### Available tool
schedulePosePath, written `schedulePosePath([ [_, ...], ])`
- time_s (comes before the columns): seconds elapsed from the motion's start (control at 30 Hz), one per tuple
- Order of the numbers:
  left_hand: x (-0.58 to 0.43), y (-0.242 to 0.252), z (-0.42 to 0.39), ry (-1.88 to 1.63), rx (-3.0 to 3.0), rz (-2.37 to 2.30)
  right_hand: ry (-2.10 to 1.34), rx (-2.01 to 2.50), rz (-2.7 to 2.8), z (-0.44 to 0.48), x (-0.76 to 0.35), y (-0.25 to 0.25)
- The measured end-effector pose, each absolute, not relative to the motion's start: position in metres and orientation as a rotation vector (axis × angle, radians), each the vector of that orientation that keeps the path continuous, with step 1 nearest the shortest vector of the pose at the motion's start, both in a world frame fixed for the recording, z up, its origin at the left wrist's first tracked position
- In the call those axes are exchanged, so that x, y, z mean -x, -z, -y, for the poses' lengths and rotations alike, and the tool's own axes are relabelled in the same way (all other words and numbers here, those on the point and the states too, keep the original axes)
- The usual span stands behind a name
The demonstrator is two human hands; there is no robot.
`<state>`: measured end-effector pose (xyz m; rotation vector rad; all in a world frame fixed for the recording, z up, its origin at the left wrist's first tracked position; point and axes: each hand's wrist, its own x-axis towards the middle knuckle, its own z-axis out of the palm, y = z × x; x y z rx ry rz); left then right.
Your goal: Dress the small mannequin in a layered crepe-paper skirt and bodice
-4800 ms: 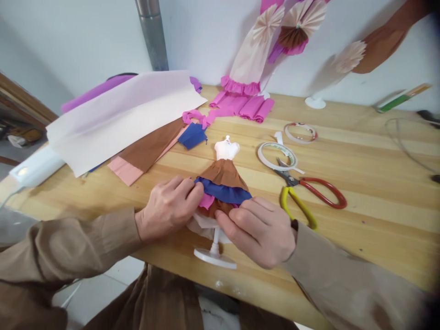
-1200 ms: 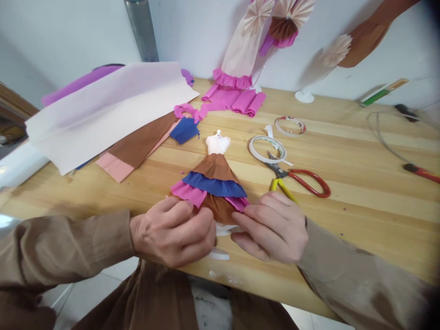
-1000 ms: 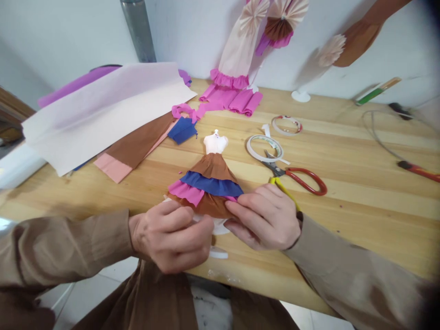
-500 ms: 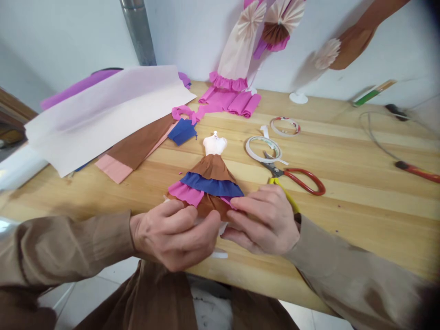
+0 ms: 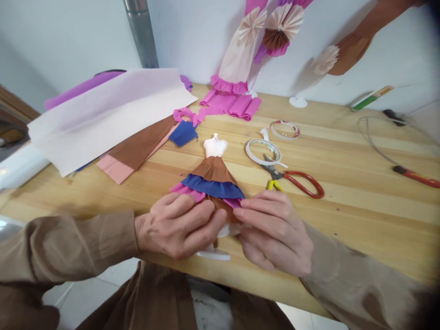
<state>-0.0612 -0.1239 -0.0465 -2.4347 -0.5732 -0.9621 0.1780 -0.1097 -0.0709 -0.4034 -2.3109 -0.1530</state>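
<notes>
A small white dress form (image 5: 215,147) lies or leans in front of me, its top pointing away. It wears a layered crepe paper skirt (image 5: 213,184) in brown, blue, pink and brown, with a white layer at the bottom. My left hand (image 5: 184,224) is closed on the lower left of the skirt, its fingers bent over the brown and pink layers. At the lower right hem, my right hand (image 5: 275,227) pinches the pink and white edge. The fingertips' undersides are hidden. A pale round base (image 5: 217,255) shows below, between the hands.
Red-handled scissors (image 5: 304,183) and a roll of white tape (image 5: 263,151) lie to the right, with another tape ring (image 5: 284,130) behind. Paper sheets (image 5: 103,119) are stacked at left. Pink crepe paper (image 5: 233,106) lies at the back; a red-handled tool (image 5: 417,177) is far right.
My right hand has shifted slightly right and towards me, still at the hem. My left fingers have moved a little up and over the skirt. More of the white layer and base shows between them.
</notes>
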Motion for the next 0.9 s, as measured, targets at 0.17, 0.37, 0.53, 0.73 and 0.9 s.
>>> schedulePosePath([
  [0.17,0.058,0.054,0.121,1.023,2.420,0.688,0.218,0.380,2.250,0.099,-0.166,0.079],
  [0.37,0.057,0.055,0.121,1.016,2.484,0.791,0.215,0.430,2.231,0.104,-0.163,0.076],
  [0.53,0.062,0.056,0.123,0.953,2.441,0.815,0.127,0.395,2.215,0.111,-0.171,0.071],
  [0.73,0.067,0.057,0.121,0.918,2.449,0.841,0.216,0.386,2.242,0.105,-0.170,0.075],
  [0.9,0.068,0.057,0.121,0.897,2.505,0.816,0.255,0.342,2.299,0.109,-0.176,0.069],
])
